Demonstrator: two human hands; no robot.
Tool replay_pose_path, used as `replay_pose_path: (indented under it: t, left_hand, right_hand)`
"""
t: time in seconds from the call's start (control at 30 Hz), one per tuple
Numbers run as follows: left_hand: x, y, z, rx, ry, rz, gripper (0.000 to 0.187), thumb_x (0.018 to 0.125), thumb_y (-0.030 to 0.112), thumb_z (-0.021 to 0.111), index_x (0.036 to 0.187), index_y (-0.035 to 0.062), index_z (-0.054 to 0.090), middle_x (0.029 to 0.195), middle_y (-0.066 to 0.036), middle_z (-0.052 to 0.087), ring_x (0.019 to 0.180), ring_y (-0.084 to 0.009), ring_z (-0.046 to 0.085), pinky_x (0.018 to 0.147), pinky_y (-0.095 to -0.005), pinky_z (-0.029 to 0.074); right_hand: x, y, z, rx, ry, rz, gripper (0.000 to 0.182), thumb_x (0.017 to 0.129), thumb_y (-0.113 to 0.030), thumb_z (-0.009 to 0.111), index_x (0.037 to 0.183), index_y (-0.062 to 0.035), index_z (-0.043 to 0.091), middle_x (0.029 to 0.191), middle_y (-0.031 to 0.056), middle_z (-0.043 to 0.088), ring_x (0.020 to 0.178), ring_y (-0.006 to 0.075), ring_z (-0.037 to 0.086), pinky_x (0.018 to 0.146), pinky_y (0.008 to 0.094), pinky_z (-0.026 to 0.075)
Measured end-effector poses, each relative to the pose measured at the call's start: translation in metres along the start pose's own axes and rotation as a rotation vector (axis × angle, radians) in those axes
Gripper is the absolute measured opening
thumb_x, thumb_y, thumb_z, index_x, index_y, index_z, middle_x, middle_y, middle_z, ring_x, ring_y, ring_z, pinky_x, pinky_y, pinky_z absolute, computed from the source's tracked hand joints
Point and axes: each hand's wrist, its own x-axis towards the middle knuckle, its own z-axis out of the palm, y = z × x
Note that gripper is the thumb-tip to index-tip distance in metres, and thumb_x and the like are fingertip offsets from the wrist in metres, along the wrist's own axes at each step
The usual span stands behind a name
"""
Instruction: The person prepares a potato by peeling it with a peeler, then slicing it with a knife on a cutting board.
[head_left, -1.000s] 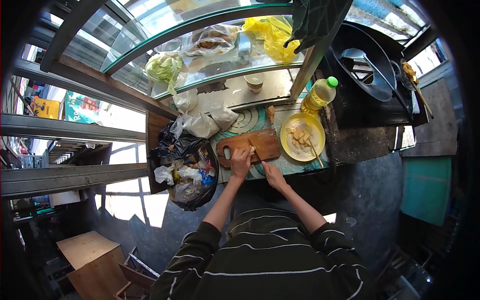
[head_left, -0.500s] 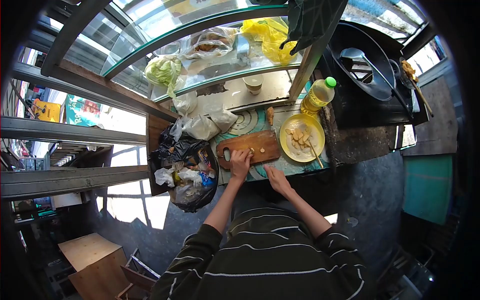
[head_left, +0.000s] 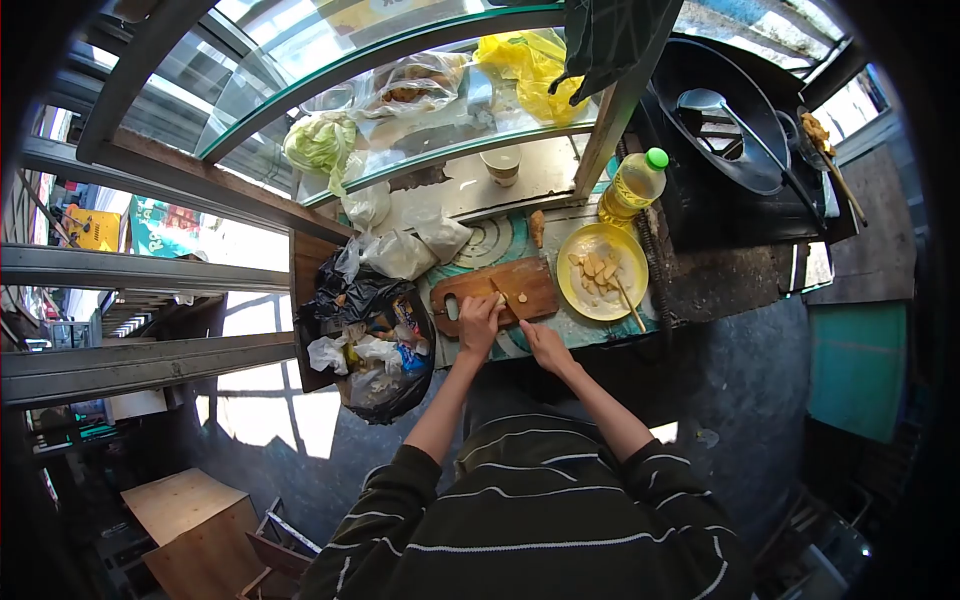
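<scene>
On the wooden cutting board [head_left: 536,284], the fingers of my left hand [head_left: 480,327] are closed on a small pale piece of food [head_left: 500,299]. My right hand [head_left: 547,347] is wrapped round the handle of a knife [head_left: 510,306], whose thin blade slants over the board just right of that piece. Another small slice [head_left: 522,297] lies on the board, right of the blade. Beside the board stands a yellow plate [head_left: 577,247] with several pale slices [head_left: 598,269] in a whitish coating and a stick-like utensil [head_left: 631,306] leaning on its rim.
A bottle of yellow oil [head_left: 632,188] stands behind the plate. At right is a large wok [head_left: 755,165] with a spatula in it. Left of the board sits a black-lined bin [head_left: 385,405] of rubbish. Behind are plastic bags [head_left: 400,254], a paper cup [head_left: 502,167] and a glass case with cabbage [head_left: 320,150].
My right hand has moved slightly up and left, bringing the knife blade over the board beside the left fingers. My left hand stays on the small piece.
</scene>
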Motion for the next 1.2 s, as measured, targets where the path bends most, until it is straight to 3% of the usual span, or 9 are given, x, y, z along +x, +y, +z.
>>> replay_pose_path:
  t: [0.1, 0.2, 0.27, 0.4, 0.47, 0.57, 1.0, 1.1, 1.2]
  left_hand:
    - [0.000, -0.001, 0.001, 0.013, -0.013, -0.021, 0.023, 0.070, 0.011, 0.065, 0.091, 0.0027, 0.063, 0.079, -0.011, 0.059, 0.074, -0.0281, 0.053, 0.066, -0.0359, 0.043]
    - [-0.003, 0.002, 0.003, 0.024, 0.017, -0.040, 0.022, 0.070, 0.011, 0.065, 0.091, 0.0022, 0.064, 0.078, -0.010, 0.057, 0.074, -0.0281, 0.052, 0.066, -0.0360, 0.043]
    - [-0.003, 0.004, 0.002, -0.004, 0.029, -0.103, 0.022, 0.070, 0.009, 0.064, 0.090, 0.0017, 0.064, 0.075, -0.011, 0.054, 0.074, -0.0278, 0.052, 0.066, -0.0363, 0.042]
    - [-0.001, 0.007, 0.000, 0.017, 0.026, -0.049, 0.019, 0.068, 0.007, 0.065, 0.086, 0.0015, 0.064, 0.070, -0.012, 0.052, 0.070, -0.0285, 0.051, 0.062, -0.0366, 0.041]
    - [-0.003, 0.004, 0.003, 0.002, 0.061, -0.047, 0.016, 0.068, 0.005, 0.064, 0.084, 0.0007, 0.063, 0.070, -0.012, 0.053, 0.070, -0.0285, 0.051, 0.062, -0.0369, 0.041]
    - [-0.003, 0.004, 0.002, -0.008, 0.069, -0.052, 0.015, 0.068, 0.005, 0.064, 0.082, 0.0005, 0.063, 0.070, -0.012, 0.053, 0.070, -0.0285, 0.051, 0.063, -0.0368, 0.041]
    - [-0.001, 0.004, 0.002, -0.007, 0.048, -0.047, 0.021, 0.070, 0.007, 0.064, 0.090, 0.0008, 0.063, 0.073, -0.013, 0.056, 0.071, -0.0292, 0.052, 0.064, -0.0369, 0.042]
    - [-0.002, -0.002, 0.002, -0.029, 0.075, -0.062, 0.020, 0.069, 0.007, 0.064, 0.088, -0.0005, 0.063, 0.075, -0.014, 0.058, 0.071, -0.0301, 0.053, 0.065, -0.0374, 0.042]
    - [-0.003, -0.001, 0.001, -0.051, 0.060, -0.066, 0.019, 0.069, 0.007, 0.064, 0.086, -0.0015, 0.062, 0.074, -0.014, 0.058, 0.071, -0.0306, 0.053, 0.065, -0.0379, 0.042]
  right_hand:
    - [-0.009, 0.007, -0.001, 0.015, 0.069, -0.023, 0.054, 0.090, -0.043, 0.030, 0.078, 0.0046, 0.053, 0.071, 0.0251, 0.055, 0.072, 0.0404, 0.054, 0.064, 0.0430, 0.041]
    - [-0.021, 0.009, -0.010, 0.403, -0.151, 0.422, 0.052, 0.090, -0.044, 0.032, 0.073, 0.0022, 0.049, 0.058, 0.0169, 0.050, 0.053, 0.0288, 0.053, 0.050, 0.0385, 0.040]
    - [-0.025, 0.009, -0.013, 0.642, -0.141, 0.387, 0.045, 0.087, -0.053, 0.034, 0.066, -0.0137, 0.041, 0.046, -0.0043, 0.034, 0.032, 0.0050, 0.030, 0.029, 0.0192, 0.021]
    - [-0.020, 0.008, -0.004, 0.304, 0.013, 0.093, 0.048, 0.089, -0.048, 0.034, 0.066, -0.0069, 0.044, 0.048, 0.0053, 0.041, 0.037, 0.0163, 0.040, 0.036, 0.0283, 0.033]
    - [-0.016, 0.013, 0.005, 0.020, 0.165, -0.180, 0.050, 0.090, -0.042, 0.033, 0.071, 0.0011, 0.047, 0.058, 0.0180, 0.049, 0.053, 0.0320, 0.049, 0.053, 0.0386, 0.040]
    - [-0.022, 0.002, 0.003, 0.033, 0.110, -0.028, 0.049, 0.091, -0.038, 0.033, 0.077, 0.0058, 0.050, 0.072, 0.0261, 0.052, 0.073, 0.0421, 0.049, 0.068, 0.0436, 0.037]
    - [0.007, 0.005, 0.006, -0.023, 0.049, -0.026, 0.052, 0.090, -0.040, 0.031, 0.082, 0.0051, 0.055, 0.082, 0.0277, 0.055, 0.086, 0.0442, 0.050, 0.073, 0.0464, 0.039]
    - [-0.001, 0.024, 0.010, -0.039, 0.174, -0.168, 0.052, 0.090, -0.044, 0.032, 0.075, 0.0021, 0.052, 0.065, 0.0208, 0.054, 0.061, 0.0356, 0.054, 0.057, 0.0390, 0.042]
    - [-0.020, 0.006, -0.005, 0.271, -0.120, 0.310, 0.050, 0.089, -0.048, 0.033, 0.067, -0.0046, 0.046, 0.052, 0.0085, 0.047, 0.040, 0.0199, 0.046, 0.038, 0.0308, 0.036]
